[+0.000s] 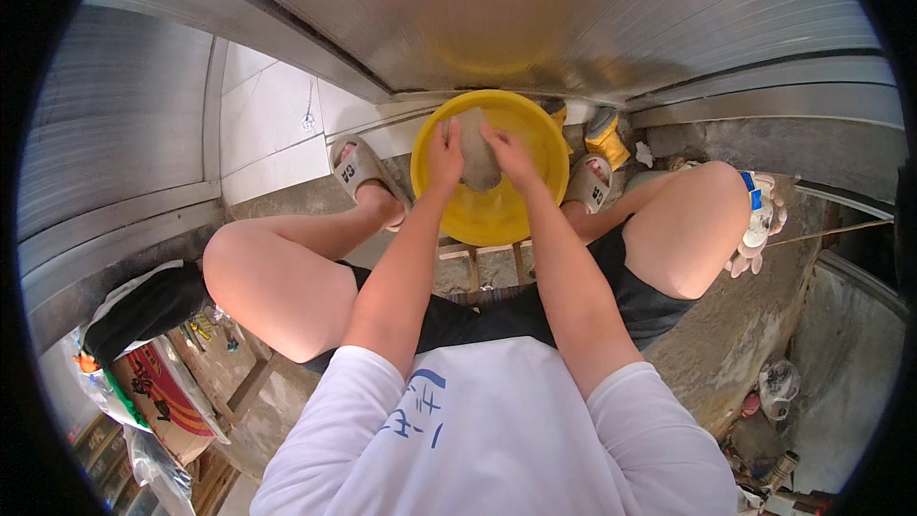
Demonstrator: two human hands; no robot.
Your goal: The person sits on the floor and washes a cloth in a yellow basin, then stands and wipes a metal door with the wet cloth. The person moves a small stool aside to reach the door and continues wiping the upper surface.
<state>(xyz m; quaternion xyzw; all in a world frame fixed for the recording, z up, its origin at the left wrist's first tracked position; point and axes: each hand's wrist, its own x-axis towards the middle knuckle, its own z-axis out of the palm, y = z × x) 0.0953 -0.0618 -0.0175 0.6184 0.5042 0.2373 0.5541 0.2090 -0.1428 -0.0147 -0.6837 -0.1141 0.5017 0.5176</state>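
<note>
A round yellow plastic basin (491, 222) stands on the floor between my feet. Over it, both hands hold a limp greyish-beige cloth item (478, 150), stretched between them; its exact kind cannot be told. My left hand (447, 154) grips its left edge, with the fingers pointing away from me. On the opposite edge, the thumb and fingers of my right hand (507, 150) pinch the item near its top. Its lower end hangs dark and looks wet, inside the basin. Whether there is water below it is hard to tell.
Yellow-and-grey work gloves (607, 140) lie beyond my right slipper (589, 183). Metal panels (516, 14) rise close in front. A wooden-legged seat is beneath me. At the left are a printed cardboard box (161, 401) and a dark cloth (147, 308); plastic bags (778, 388) lie at the right.
</note>
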